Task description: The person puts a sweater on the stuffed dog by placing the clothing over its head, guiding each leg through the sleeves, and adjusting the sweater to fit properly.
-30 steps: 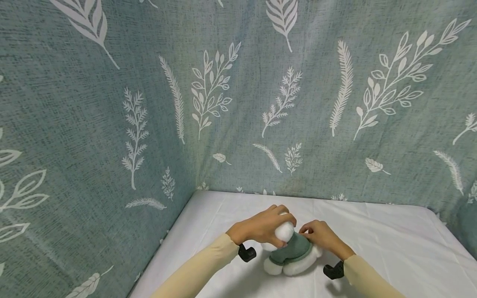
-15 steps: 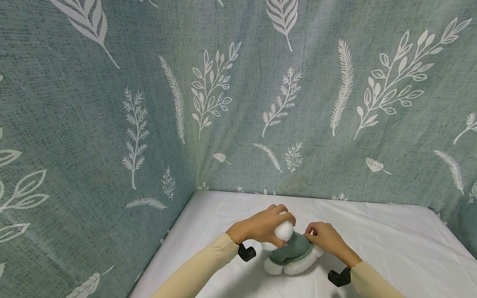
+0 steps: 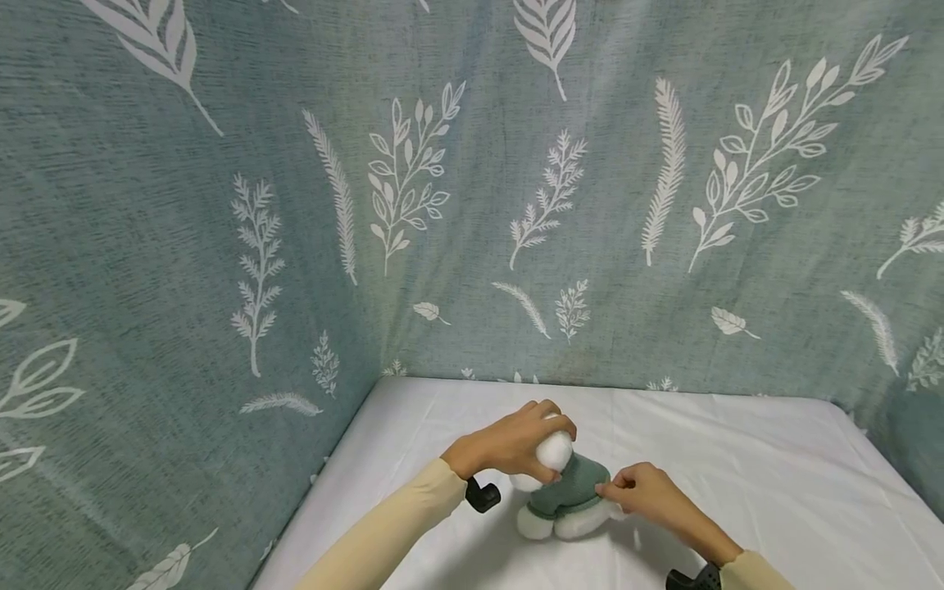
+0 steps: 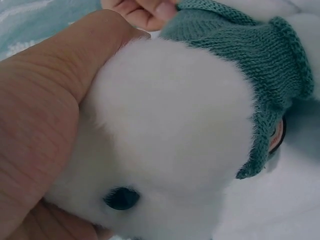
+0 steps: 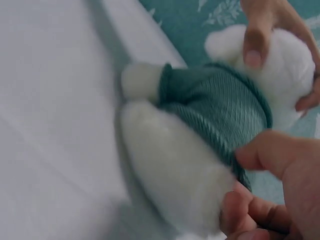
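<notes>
A white plush toy [image 3: 583, 521] in a green knitted sweater [image 3: 571, 483] lies on the white-covered table. My left hand [image 3: 516, 442] grips its round head from above, fingers over the far side and thumb on the near side. In the left wrist view the furry head [image 4: 170, 110] fills the middle, with one dark eye [image 4: 122, 198] showing. At the toy's rear, my right hand [image 3: 649, 496] pinches the sweater's bottom hem between thumb and fingers. The right wrist view shows that hem [image 5: 227, 155] beside a plump white leg [image 5: 170, 165]. The toy's far side is hidden.
White cloth [image 3: 737, 475] covers the table. Blue-green curtains [image 3: 472, 205] with white leaf prints hang behind it and along the left. Part of a round label [image 4: 277, 135] shows under the sweater's edge.
My right hand has shifted along the sweater's hem toward me, its wrist moving right and nearer. The left hand keeps its grip on the head. The head view has turned slightly.
</notes>
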Tool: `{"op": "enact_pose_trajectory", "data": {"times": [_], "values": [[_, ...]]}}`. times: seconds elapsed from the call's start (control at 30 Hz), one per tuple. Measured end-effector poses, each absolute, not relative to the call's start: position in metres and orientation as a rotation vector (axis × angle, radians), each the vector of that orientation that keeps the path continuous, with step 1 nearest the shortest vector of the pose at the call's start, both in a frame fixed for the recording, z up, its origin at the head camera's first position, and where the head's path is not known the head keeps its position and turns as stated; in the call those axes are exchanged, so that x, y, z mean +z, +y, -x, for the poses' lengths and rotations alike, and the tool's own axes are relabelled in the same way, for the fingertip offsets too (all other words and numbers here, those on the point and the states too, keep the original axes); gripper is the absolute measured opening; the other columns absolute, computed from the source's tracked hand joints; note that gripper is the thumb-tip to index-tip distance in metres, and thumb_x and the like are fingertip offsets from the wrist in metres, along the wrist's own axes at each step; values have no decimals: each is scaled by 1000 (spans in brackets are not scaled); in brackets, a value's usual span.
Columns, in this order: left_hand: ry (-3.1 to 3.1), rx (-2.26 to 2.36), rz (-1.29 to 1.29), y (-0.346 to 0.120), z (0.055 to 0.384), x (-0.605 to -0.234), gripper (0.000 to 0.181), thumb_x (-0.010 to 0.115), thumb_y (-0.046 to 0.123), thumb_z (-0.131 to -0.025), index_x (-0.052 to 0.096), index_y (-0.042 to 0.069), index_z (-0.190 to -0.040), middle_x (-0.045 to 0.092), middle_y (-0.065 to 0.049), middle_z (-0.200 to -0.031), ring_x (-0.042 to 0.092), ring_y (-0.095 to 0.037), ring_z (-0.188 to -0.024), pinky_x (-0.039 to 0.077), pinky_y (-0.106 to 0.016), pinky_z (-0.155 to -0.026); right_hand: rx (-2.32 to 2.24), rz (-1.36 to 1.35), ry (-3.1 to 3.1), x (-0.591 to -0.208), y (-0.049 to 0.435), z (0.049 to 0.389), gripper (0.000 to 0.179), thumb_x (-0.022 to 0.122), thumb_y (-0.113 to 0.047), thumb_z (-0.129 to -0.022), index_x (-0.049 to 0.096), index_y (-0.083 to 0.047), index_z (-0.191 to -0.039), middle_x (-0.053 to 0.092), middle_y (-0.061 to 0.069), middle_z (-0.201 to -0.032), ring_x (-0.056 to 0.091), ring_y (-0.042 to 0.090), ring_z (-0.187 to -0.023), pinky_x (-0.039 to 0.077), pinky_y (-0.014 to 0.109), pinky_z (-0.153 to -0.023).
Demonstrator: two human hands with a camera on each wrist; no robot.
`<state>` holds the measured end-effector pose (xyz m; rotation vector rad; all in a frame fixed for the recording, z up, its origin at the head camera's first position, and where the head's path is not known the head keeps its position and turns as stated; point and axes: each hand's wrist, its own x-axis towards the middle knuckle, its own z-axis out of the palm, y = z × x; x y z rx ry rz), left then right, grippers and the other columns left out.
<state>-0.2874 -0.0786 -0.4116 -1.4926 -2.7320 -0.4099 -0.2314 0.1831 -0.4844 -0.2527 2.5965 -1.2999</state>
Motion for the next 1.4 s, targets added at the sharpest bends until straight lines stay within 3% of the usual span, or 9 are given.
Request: {"op": "enact_pose_trajectory", "data": {"times": [0.2,0.43,0.63,0.77,0.9,1.13,1.4], "values": [[-2728,-426,1495,-79,288,-410,56,86,35,-84,58,25,-131,49,-4,-134,48,-16,-112,49,-24,-82,-1367,347,2607,-486,180,227,24,75,-20,-90,65,-8,-72,58,-2,-65,53,16,-64,44,33,-60],[-2752,-436,1492,-79,289,-409,55,85,35,-85,59,26,-132,49,-3,-134,49,-17,-113,50,-25,-81,-1276,407,2709,-501,187,218,15,72,-13,-81,65,-10,-68,55,-5,-61,46,11,-56,40,27,-54],[-2750,-436,1485,-80,289,-412,53,84,35,-86,58,27,-132,49,-2,-133,49,-17,-114,50,-25,-82,-1251,356,2734,-509,188,214,17,72,-16,-83,66,-9,-68,56,-6,-60,47,10,-55,41,27,-55],[-2750,-437,1480,-80,290,-412,53,84,35,-86,58,26,-132,49,-2,-133,49,-16,-113,51,-25,-82,-1340,231,2609,-509,182,212,31,73,-32,-93,72,-7,-75,62,-1,-64,56,16,-64,46,33,-63],[-2761,-439,1473,-81,290,-413,53,84,36,-86,59,26,-132,48,-2,-133,49,-16,-112,50,-25,-81,-1420,158,2507,-512,175,209,43,76,-44,-92,70,-6,-72,63,2,-63,53,18,-63,44,34,-64],[-2774,-450,1466,-81,289,-413,53,84,35,-86,59,26,-132,48,-2,-133,49,-16,-112,50,-25,-81,-1511,191,2494,-517,169,204,30,78,-25,-90,66,-6,-70,60,0,-60,50,15,-58,41,31,-57],[-2779,-456,1461,-83,288,-412,52,83,35,-87,58,28,-131,48,-3,-134,49,-16,-113,51,-26,-81,-1462,194,2480,-515,176,205,29,78,-24,-87,63,-8,-68,55,-1,-58,50,17,-57,40,32,-56]]}}
